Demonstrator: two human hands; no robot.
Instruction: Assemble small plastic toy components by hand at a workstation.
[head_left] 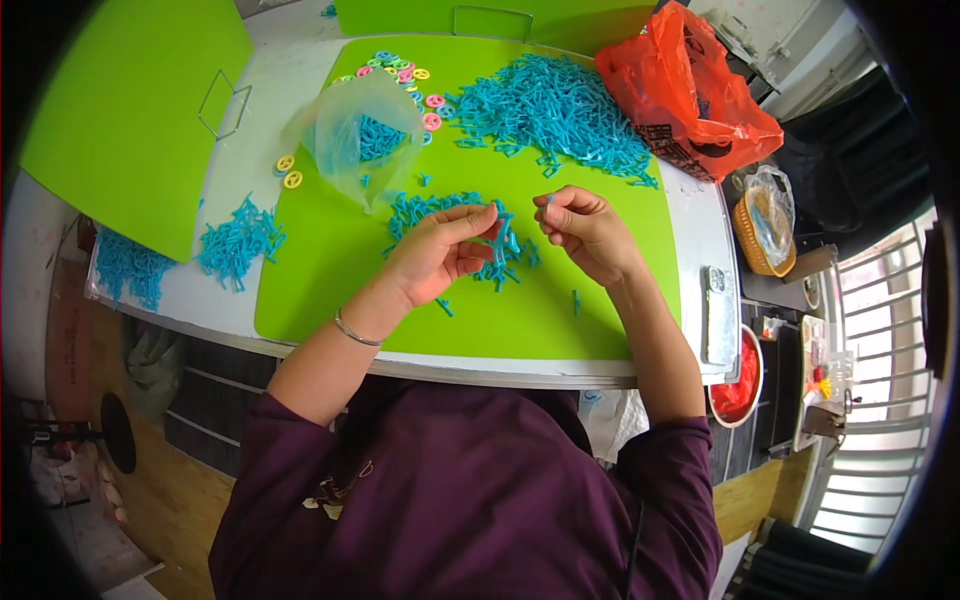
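Over the green mat [360, 320], my left hand [437, 248] is closed around a blue plastic piece [501, 242] pinched between thumb and fingers. My right hand [594, 234], a little apart from it, pinches a tiny blue plastic part [549, 200] at its fingertips. Partly hidden behind my left hand lies a small heap of blue plastic parts [425, 207], with a few loose ones around it. Farther back, a clear plastic bag [340, 135] holds more small blue parts. A large pile of blue link-like pieces [560, 110] spreads at the far right of the mat.
Colourful plastic rings [432, 121] lie behind the bag, and yellow ones [291, 180] to its left. Another blue heap [242, 243] sits at the left. A red plastic bag [690, 90] stands far right; a phone [718, 315] lies near the right edge. Green panels [130, 120] border the table.
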